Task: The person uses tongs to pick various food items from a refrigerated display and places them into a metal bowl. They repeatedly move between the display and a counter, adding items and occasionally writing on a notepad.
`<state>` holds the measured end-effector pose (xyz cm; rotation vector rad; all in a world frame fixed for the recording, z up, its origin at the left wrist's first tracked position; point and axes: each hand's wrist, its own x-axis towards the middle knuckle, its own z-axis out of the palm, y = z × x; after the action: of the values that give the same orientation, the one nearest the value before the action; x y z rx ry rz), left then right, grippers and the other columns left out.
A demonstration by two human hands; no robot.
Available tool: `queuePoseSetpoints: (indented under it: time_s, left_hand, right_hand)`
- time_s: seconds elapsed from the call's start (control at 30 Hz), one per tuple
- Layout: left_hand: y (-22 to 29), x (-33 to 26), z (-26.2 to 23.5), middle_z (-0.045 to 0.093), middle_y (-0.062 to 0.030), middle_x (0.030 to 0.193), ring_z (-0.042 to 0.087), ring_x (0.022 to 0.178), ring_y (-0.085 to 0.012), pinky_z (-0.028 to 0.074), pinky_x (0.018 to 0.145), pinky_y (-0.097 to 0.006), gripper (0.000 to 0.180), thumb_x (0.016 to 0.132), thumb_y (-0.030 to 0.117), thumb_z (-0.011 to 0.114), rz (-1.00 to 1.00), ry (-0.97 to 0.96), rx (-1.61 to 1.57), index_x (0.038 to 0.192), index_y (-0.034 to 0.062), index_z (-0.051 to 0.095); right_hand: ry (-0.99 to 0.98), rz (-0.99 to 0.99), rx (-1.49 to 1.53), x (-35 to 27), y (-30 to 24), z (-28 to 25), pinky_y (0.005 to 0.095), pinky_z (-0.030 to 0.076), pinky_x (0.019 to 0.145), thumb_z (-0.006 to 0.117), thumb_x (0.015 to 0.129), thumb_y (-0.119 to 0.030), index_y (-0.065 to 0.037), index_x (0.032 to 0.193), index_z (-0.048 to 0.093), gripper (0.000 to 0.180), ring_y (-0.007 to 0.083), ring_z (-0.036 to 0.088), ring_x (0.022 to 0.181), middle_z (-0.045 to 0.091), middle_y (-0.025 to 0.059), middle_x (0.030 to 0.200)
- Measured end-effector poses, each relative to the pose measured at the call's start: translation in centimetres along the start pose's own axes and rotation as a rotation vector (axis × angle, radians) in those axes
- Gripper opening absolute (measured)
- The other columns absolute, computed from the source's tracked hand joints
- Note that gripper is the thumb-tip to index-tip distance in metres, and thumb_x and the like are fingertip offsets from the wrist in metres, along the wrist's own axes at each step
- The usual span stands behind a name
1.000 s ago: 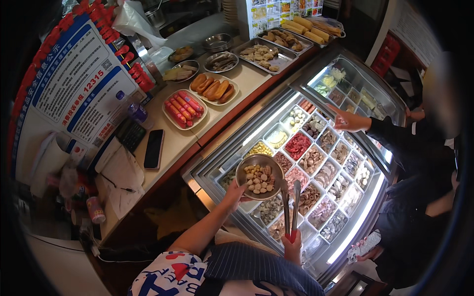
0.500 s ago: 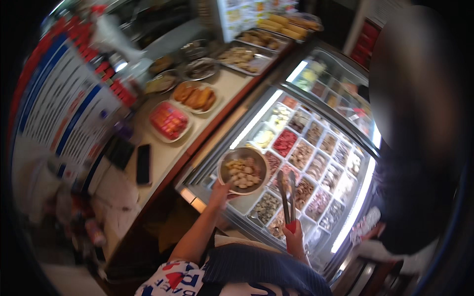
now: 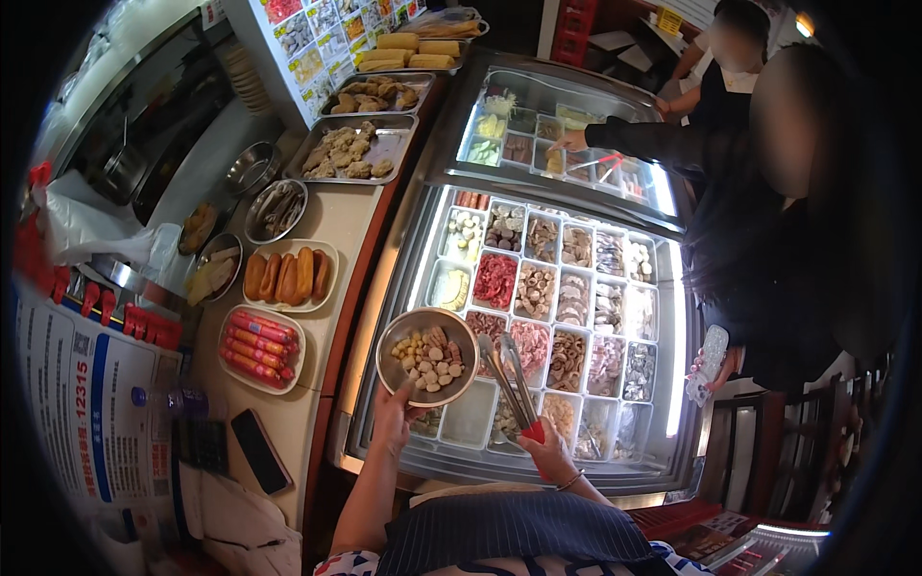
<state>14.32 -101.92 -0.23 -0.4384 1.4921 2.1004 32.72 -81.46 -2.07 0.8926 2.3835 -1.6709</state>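
My left hand [image 3: 392, 420] grips the lower rim of a round metal bowl [image 3: 388, 348], tilted toward me. Pale balls, small yellow pieces and brownish-pink pieces lie in it. In my right hand [image 3: 549, 451] is a pair of metal tongs [image 3: 509, 376] with a red grip. Their tips point away from me, slightly apart, with nothing visible between them. Bowl and tongs are both over a lit display case [image 3: 361, 422], where rows of white trays hold sliced meat, mushrooms, balls and foil-like packets. A tray of red meat [image 3: 495, 280] sits beyond the bowl.
On the left counter [image 3: 338, 206] are a plate of red-wrapped sausages [image 3: 257, 348], fried dough sticks [image 3: 286, 276], metal trays of fried food [image 3: 344, 149], corn [image 3: 413, 53] and a phone [image 3: 260, 451]. A dark-clothed person [image 3: 768, 240] stretches an arm over the case's far section; another stands behind.
The view has swung, so the case stands straighter in the picture. Bowl and tongs appear further left. A person's arm now shows over the far section. Both hands keep their holds.
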Motion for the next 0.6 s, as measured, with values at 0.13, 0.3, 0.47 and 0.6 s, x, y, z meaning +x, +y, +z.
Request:
queuePoseSetpoints:
  time_s: [0.13, 0.3, 0.47, 0.6]
  left_hand:
    - [-0.1, 1.4, -0.5, 0.054, -0.0174, 0.101, 0.061, 0.080, -0.0249, 0.057, 0.056, -0.029, 0.038, 0.080, 0.002, 0.044, -0.023, -0.003, 0.003, 0.117, 0.0004, 0.037]
    - [0.5, 2.0, 0.6, 0.054, -0.0162, 0.101, 0.061, 0.079, -0.0235, 0.057, 0.055, -0.027, 0.038, 0.080, 0.004, 0.046, -0.045, -0.054, -0.002, 0.117, 0.0018, 0.037]
    - [-0.1, 2.7, 1.2, 0.051, -0.0171, 0.104, 0.061, 0.079, -0.0240, 0.057, 0.053, -0.028, 0.040, 0.081, 0.003, 0.040, -0.076, -0.071, 0.016, 0.121, 0.0056, 0.033]
    - [-0.7, 2.9, 1.5, 0.052, -0.0165, 0.103, 0.061, 0.079, -0.0236, 0.057, 0.053, -0.028, 0.039, 0.081, 0.003, 0.040, -0.087, -0.081, 0.001, 0.120, 0.0054, 0.033]
  right_hand:
    - [-0.017, -0.011, 0.010, 0.5, -0.6, 1.2, 0.0358, 0.041, 0.061, 0.060, 0.072, -0.037, -0.004, 0.092, 0.046, 0.041, 0.0262, 0.055, 0.067, 0.055, 0.0137, 0.072]
    - [-0.063, 0.057, 0.025, 1.1, -0.7, 0.8, 0.0356, 0.041, 0.062, 0.061, 0.072, -0.039, -0.005, 0.094, 0.046, 0.043, 0.0261, 0.054, 0.070, 0.055, 0.0137, 0.075]
    - [-0.018, 0.079, 0.006, 1.8, -0.2, -0.1, 0.0350, 0.042, 0.064, 0.062, 0.070, -0.040, -0.004, 0.096, 0.047, 0.047, 0.0257, 0.054, 0.072, 0.055, 0.0133, 0.078]
    - [-0.027, 0.125, 0.036, 2.2, 0.7, -0.7, 0.0351, 0.042, 0.065, 0.062, 0.070, -0.039, -0.004, 0.096, 0.048, 0.046, 0.0250, 0.054, 0.073, 0.055, 0.0128, 0.079]
